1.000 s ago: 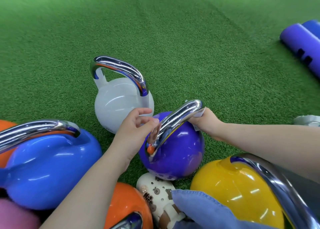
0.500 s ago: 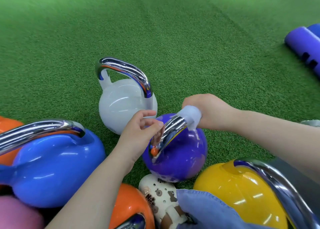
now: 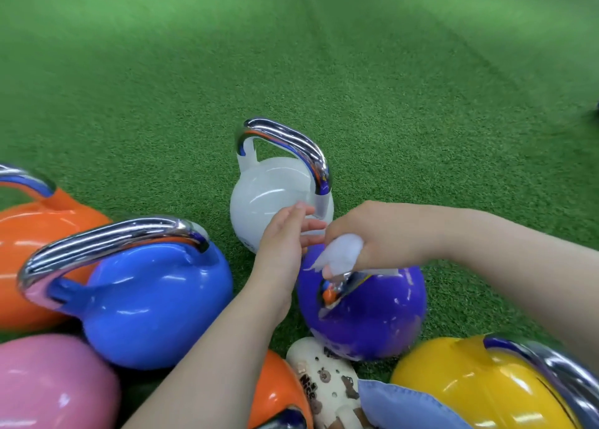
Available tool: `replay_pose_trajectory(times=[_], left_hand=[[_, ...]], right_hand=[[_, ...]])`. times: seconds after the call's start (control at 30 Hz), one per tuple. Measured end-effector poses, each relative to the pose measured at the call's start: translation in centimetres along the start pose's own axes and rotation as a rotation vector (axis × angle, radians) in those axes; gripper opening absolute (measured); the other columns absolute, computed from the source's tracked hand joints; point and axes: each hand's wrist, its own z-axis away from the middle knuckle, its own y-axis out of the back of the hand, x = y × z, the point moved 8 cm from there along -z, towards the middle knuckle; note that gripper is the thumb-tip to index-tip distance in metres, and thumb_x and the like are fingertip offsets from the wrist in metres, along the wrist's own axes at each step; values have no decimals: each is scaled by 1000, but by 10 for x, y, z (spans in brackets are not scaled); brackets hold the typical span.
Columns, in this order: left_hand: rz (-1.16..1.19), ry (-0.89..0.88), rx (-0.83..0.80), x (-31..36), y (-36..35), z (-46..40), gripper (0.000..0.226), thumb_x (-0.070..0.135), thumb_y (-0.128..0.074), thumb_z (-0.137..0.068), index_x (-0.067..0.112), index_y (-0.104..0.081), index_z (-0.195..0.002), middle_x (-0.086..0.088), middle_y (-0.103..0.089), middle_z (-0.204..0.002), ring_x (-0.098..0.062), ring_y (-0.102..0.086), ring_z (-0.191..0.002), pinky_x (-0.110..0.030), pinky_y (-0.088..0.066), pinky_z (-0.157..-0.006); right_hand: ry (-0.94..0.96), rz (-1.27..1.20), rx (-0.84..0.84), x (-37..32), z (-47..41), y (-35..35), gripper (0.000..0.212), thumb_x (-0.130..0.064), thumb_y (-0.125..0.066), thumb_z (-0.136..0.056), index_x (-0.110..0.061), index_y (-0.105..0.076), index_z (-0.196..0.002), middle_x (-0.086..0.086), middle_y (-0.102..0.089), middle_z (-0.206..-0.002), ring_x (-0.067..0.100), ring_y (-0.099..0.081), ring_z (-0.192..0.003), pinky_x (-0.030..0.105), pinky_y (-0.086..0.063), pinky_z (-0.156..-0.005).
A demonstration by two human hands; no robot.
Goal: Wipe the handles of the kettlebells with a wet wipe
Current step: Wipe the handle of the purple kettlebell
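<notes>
Head view only: purple kettlebell (image 3: 372, 312) sits on green turf (image 3: 162, 88), centre-right, near the camera. Right hand (image 3: 376, 237) is curled around a bunched white wet wipe (image 3: 340, 253), pressing it onto the top of the purple bell's chrome handle (image 3: 337, 284). Hand and wipe cover most of that handle; only its near-left end shows, blurred, with an orange reflection on it. Left hand (image 3: 285, 244) is just left of the handle, fingers extended and relaxed, holding nothing; fingertips point toward the right hand, can't tell whether they touch it or the bell.

Surroundings:
- white kettlebell (image 3: 278, 198) just beyond the hands, upright, chrome handle fully exposed; left fingertips overlap its lower right side in view
- blue kettlebell (image 3: 155, 299) to the left, its handle angled toward the near-left
- orange kettlebell (image 3: 35, 234) behind the blue one, far left, partly blocked by it
- pink kettlebell (image 3: 55, 386) at near-left corner, cropped
- second orange kettlebell (image 3: 278, 393) under the left forearm, mostly hidden
- yellow kettlebell (image 3: 470, 386) near right, its handle running off the frame edge
- cream clog with charms (image 3: 324, 380) and a denim trouser leg (image 3: 398, 406) at bottom centre, wedged between the bells

Right forearm crosses above the yellow bell
</notes>
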Motion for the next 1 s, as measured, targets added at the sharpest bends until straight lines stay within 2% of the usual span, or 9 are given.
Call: replay_pose_trajectory(times=[0.07, 0.2, 0.3, 0.4, 0.5, 0.6, 0.7, 0.83, 1.0], left_hand=[[54, 40, 41, -1, 6, -1, 27, 31, -35, -99, 18, -55, -86, 1, -61, -77, -11, -57, -63, -19, -46, -55], [171, 86, 153, -2, 18, -4, 27, 32, -36, -99, 18, -55, -86, 0, -62, -80, -6, -58, -52, -19, -44, -52], [194, 94, 227, -3, 23, -2, 28, 35, -33, -99, 19, -54, -89, 3, -63, -83, -10, -57, -68, -25, -37, -61], [300, 169, 294, -3, 25, -1, 29, 38, -31, -99, 17, -52, -99, -1, -60, -93, -16, -57, -80, -29, -38, -70], [347, 212, 319, 8, 31, -1, 32, 38, -31, -99, 17, -50, -114, -2, -56, -106, -20, -54, -94, -29, -34, -83], [329, 173, 253, 28, 43, 1, 22, 32, -35, -99, 19, -52, -96, -1, -57, -100, -15, -55, -84, -28, -38, -74], [221, 115, 192, 44, 59, 10, 15, 24, -39, -98, 21, -51, -89, 4, -59, -91, -11, -55, -79, -23, -39, -70], [88, 38, 165, 64, 77, 13, 12, 19, -45, -95, 24, -52, -87, 3, -60, -97, -11, -56, -81, -24, -43, -76], [6, -3, 110, 75, 83, 7, 9, 19, -51, -93, 27, -54, -93, -1, -60, -112, -12, -59, -89, -29, -47, -87]], right_hand=[[-3, -85, 17, 2, -7, 5, 33, -45, -59, -85, -16, -65, -100, 0, -65, -94, 17, -56, -88, 26, -45, -79], [-68, -169, 106, 16, -24, 18, 26, -43, -61, -85, -19, -59, -95, -5, -59, -89, 13, -53, -86, 25, -42, -78], [-112, -261, 181, 24, -34, 29, 21, -40, -63, -84, -24, -58, -95, -8, -59, -86, 11, -54, -85, 26, -44, -77], [-116, -558, 251, 26, -40, 39, 27, -39, -64, -83, -20, -62, -102, -6, -64, -91, 7, -57, -84, 23, -44, -75], [-113, -1022, 241, 25, -45, 42, 42, -45, -63, -71, -19, -60, -105, 1, -70, -94, 15, -64, -85, 37, -51, -82], [-127, -1190, 236, 26, -51, 54, 51, -47, -58, -66, -19, -60, -108, 9, -69, -103, 24, -65, -92, 44, -52, -85], [-164, -1231, 285, 27, -60, 72, 53, -50, -57, -69, -13, -61, -108, 10, -68, -105, 22, -66, -89, 36, -57, -76], [-278, -1073, 378, 39, -76, 101, 44, -39, -55, -89, -6, -56, -119, 12, -67, -107, 24, -64, -89, 32, -54, -74], [-362, -788, 246, 38, -97, 119, 31, -32, -59, -89, -15, -56, -115, 3, -66, -103, 18, -63, -93, 32, -52, -72]])
